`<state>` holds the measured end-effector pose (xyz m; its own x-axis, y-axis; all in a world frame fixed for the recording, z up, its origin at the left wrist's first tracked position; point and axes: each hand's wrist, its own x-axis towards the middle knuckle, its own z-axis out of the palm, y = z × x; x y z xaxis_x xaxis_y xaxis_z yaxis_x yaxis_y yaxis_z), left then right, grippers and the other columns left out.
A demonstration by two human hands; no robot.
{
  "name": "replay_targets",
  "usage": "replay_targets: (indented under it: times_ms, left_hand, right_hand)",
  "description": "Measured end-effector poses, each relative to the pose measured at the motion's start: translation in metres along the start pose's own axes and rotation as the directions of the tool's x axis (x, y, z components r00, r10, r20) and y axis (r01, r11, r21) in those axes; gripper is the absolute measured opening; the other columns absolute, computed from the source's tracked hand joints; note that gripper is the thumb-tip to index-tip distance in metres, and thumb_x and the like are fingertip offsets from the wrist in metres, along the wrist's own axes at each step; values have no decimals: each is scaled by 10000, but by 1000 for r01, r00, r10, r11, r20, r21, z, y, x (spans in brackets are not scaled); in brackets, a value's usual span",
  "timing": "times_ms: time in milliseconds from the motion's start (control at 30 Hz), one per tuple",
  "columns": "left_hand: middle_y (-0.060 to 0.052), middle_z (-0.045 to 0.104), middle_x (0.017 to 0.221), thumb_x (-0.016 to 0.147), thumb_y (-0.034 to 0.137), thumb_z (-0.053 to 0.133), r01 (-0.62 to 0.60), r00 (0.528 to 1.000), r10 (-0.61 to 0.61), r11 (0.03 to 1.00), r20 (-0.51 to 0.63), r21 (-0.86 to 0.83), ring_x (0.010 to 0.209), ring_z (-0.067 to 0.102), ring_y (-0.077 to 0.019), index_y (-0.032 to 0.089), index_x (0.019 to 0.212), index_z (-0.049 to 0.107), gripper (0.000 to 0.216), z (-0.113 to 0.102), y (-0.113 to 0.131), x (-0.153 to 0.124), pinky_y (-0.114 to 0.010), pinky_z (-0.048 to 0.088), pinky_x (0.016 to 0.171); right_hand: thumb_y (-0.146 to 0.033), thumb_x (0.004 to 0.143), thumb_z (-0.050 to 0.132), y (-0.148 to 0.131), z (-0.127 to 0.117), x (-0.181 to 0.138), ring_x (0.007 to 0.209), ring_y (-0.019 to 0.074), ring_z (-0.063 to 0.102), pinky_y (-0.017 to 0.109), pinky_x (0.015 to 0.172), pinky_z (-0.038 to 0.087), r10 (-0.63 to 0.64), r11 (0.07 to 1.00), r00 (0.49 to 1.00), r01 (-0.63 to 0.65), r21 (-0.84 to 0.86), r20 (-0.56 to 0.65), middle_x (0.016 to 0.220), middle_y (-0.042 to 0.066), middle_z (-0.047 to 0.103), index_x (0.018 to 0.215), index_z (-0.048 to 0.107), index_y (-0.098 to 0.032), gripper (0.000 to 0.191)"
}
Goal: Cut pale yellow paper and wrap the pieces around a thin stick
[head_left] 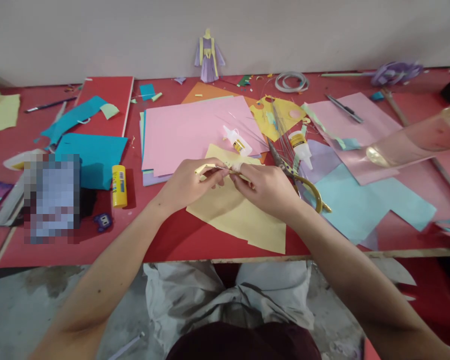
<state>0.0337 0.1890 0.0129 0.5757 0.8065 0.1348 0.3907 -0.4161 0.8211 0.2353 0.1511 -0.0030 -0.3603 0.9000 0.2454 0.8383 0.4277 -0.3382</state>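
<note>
Risk at the pinch, head view: the slim, wire-like piece [228,170] could slip or bend if the left hand [195,180] and right hand [265,187] pull unevenly, since so little of it shows between them
Risk to the narrow, pale-yellow paper strip [202,169]: it juts out over the left hand, so a brush of the knuckles might crease it
Risk from the white plastic glue bottle with a yellow label [240,145]: lying just beyond the fingers, it could be knocked by a forward push
Left fingertips: pinched together on the slim piece
Right fingertips: apparently closed on its other end, the exact grip partly hidden
Slim piece: between both sets of fingertips, touching each, over the pale-yellow paper sheet [243,215]
</note>
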Motion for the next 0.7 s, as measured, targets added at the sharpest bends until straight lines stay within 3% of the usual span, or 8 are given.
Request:
replay_targets:
  times_ms: [467, 700]
  left_hand:
    - [-9, 714, 734, 931, 394, 591, -6, 1000, 6, 1000, -13, 2, 613, 664, -121, 178, 936, 680, 233, 1, -1, 0, -220, 526, 626]
    - [-2, 719, 758, 931, 333, 600, -9, 1000, 8, 1000, -21, -10, 614, 663, -109, 186, 950, 697, 177, 1, -2, 1, -211, 535, 634]
  right_hand:
    - [-268, 926, 433, 0, 0, 0, 546, 122, 407, 255, 530, 211, 0, 1000, 1000, -1, 4, 10, 610, 3, 503, 735, 483, -188, 213]
    - [-277, 943, 424, 0, 1, 0, 549, 127, 428, 257, 529, 207, -3, 1000, 1000, 4, -13, 3, 623, 9, 536, 754, 506, -183, 226]
